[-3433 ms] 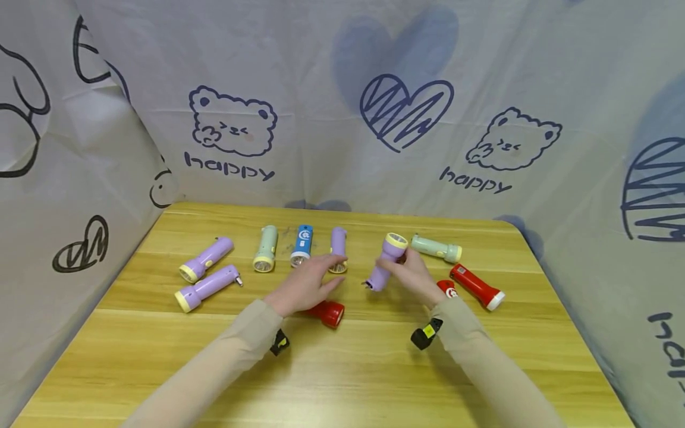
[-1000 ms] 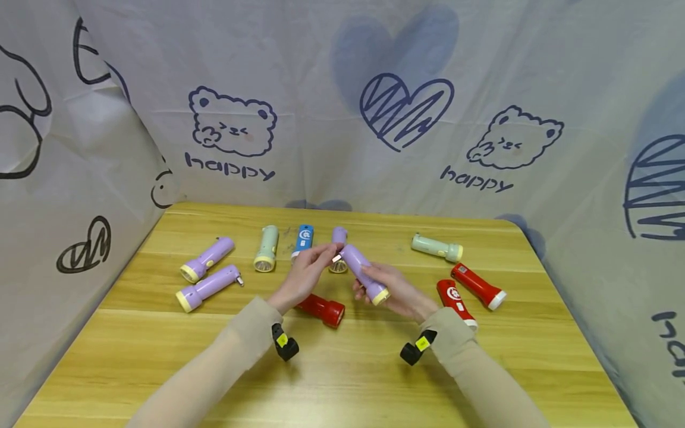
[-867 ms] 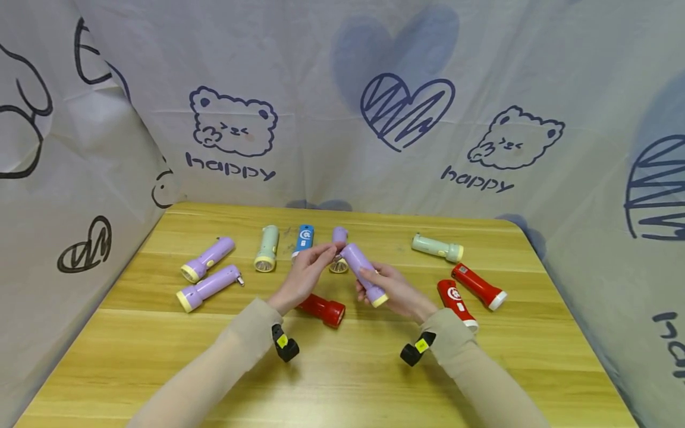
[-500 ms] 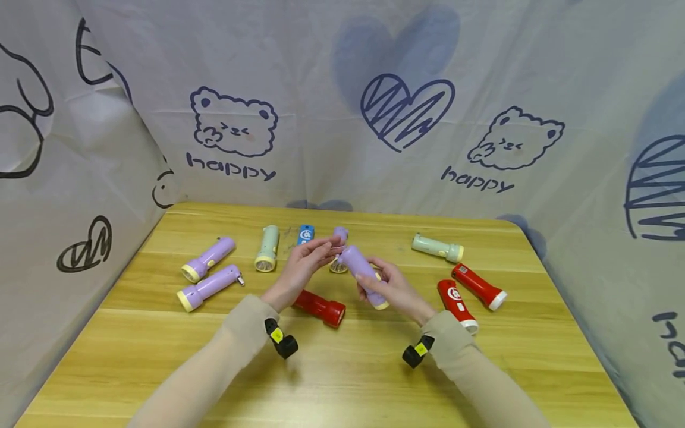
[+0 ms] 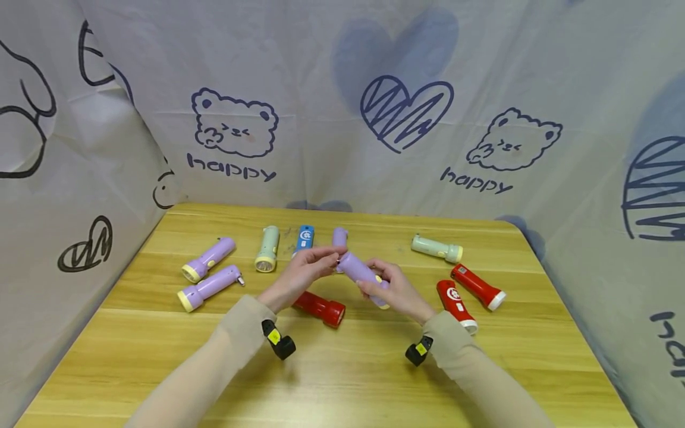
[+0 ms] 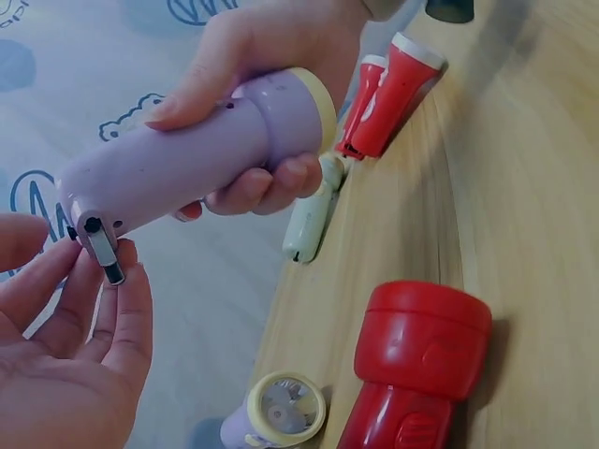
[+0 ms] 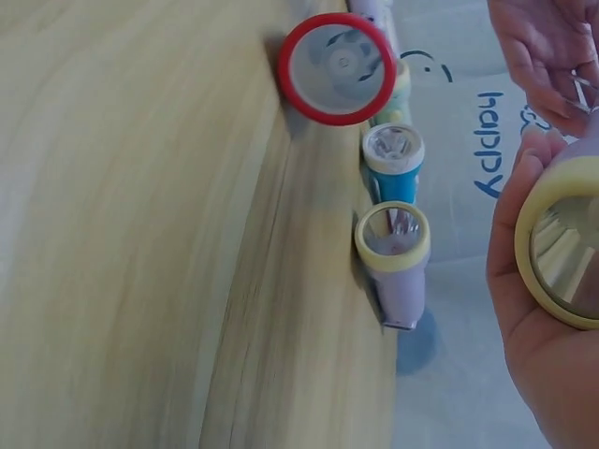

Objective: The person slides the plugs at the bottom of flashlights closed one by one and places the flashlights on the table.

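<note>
Lilac plastic flashlight (image 5: 357, 267) w/ a pale-yellow head ring (image 6: 324, 105) is held up off the surface (image 5: 348, 386), betw. both hands, tilted, tail toward the L hand (image 5: 299, 274). At its tail a small silvery metal prong w/ dark tip (image 6: 106, 254) sticks out; prob. a hinged charging plug.

Step in hand looks like working that prong w/ the L fingers; can't tell if it's being opened or folded. Next move prob. calls for a steady body in the R hand (image 5: 393, 288) & a light L fingertip push on the prong, w/o twisting the flashlight.

R hand: wrapped round the barrel nr the head, thumb on one side, fingers on the other. L hand: fingers loosely extended, thumb apart from them, tips at the prong & apparently touching; no firm grip seen.

Nearest on the surface: red plastic flashlight (image 5: 321, 310), partly hidden by the L hand, & another lilac flashlight (image 5: 340, 238) behind. Blue flashlight w/ white emblem (image 5: 306, 236) just L of that; two red flashlights w/ white rims (image 5: 467, 295) nr the R wrist.
</note>
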A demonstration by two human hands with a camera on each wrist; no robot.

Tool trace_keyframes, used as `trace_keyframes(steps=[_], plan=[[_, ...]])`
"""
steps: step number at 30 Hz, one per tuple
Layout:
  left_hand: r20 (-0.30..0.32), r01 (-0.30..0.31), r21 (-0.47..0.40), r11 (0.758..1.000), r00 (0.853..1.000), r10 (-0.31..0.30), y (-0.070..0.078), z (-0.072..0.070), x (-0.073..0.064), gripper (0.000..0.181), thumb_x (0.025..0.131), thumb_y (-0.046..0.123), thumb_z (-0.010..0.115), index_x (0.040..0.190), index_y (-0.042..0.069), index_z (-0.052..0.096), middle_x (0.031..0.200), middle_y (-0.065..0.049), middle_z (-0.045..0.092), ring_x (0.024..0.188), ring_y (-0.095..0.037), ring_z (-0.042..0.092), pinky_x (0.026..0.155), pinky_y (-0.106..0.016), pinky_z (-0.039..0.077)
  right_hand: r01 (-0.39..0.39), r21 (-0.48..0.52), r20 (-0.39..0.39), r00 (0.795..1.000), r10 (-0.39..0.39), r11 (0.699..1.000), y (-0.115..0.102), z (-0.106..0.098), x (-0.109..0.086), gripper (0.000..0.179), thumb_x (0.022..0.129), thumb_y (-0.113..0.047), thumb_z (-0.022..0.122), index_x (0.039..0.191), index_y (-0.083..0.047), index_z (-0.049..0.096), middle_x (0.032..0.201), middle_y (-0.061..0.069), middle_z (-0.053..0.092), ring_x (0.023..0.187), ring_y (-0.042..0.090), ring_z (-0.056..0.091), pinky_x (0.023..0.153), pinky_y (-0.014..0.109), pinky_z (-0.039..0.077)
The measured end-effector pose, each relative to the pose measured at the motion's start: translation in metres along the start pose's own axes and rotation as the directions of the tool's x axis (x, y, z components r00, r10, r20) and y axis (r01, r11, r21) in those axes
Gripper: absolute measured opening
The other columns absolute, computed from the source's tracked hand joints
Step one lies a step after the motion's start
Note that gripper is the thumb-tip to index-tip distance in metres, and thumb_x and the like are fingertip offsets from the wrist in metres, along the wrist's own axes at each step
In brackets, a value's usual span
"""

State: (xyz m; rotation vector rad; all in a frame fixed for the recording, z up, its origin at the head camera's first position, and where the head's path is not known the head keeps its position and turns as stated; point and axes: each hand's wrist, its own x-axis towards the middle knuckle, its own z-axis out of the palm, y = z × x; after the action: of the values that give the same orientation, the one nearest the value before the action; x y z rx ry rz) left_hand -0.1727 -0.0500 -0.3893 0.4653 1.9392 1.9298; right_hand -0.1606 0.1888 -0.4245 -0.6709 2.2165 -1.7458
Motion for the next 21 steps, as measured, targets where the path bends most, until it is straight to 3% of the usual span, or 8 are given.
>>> trace_keyframes(steps=[4,10,17,21], plan=[[0.029,0.010,-0.034,0.999,1.000,-0.009,-0.0009,-0.0004,-0.0018,0.044,0.107,0.015,0.047,0.146,-0.004,0.047,0.153,-0.022,0.048,0.129,-0.019,0.058,0.112,-0.036,0.049,0.039,-0.037,-0.016,0.999,-0.039,0.999,0.0000,0.0015,-0.0015,0.029,0.099,-0.016,0.063,0.120,0.003,0.058,0.101,0.032,0.063,0.080,0.027,0.066,0.070,0.042,0.061],[0.057,0.037,-0.078,0.996,0.998,-0.033,0.0015,-0.0016,-0.0037,0.045,0.106,0.014,0.049,0.146,-0.005,0.047,0.153,-0.023,0.047,0.116,-0.005,0.060,0.104,-0.024,0.052,0.098,-0.136,-0.077,0.991,-0.109,0.986,0.0017,0.0023,-0.0011,0.027,0.096,-0.014,0.065,0.118,0.002,0.063,0.103,0.023,0.068,0.083,0.012,0.065,0.068,0.027,0.059],[0.098,0.094,-0.135,0.986,0.992,-0.081,0.0019,-0.0032,-0.0036,0.045,0.106,0.012,0.049,0.147,-0.004,0.046,0.154,-0.023,0.044,0.107,-0.006,0.061,0.092,-0.017,0.054,0.185,-0.212,-0.115,0.970,-0.213,0.960,0.0051,0.0001,-0.0006,0.020,0.095,-0.012,0.066,0.111,0.001,0.069,0.092,0.019,0.071,0.074,0.004,0.062,0.064,0.022,0.055],[0.140,0.102,-0.145,0.984,0.987,-0.082,0.0012,-0.0049,-0.0046,0.047,0.106,0.013,0.051,0.148,-0.005,0.044,0.155,-0.023,0.041,0.108,-0.008,0.059,0.092,-0.019,0.054,0.240,-0.216,-0.104,0.958,-0.267,0.946,0.0066,-0.0008,-0.0027,0.021,0.097,-0.013,0.065,0.108,0.003,0.070,0.085,0.020,0.071,0.071,0.003,0.063,0.061,0.023,0.056]])
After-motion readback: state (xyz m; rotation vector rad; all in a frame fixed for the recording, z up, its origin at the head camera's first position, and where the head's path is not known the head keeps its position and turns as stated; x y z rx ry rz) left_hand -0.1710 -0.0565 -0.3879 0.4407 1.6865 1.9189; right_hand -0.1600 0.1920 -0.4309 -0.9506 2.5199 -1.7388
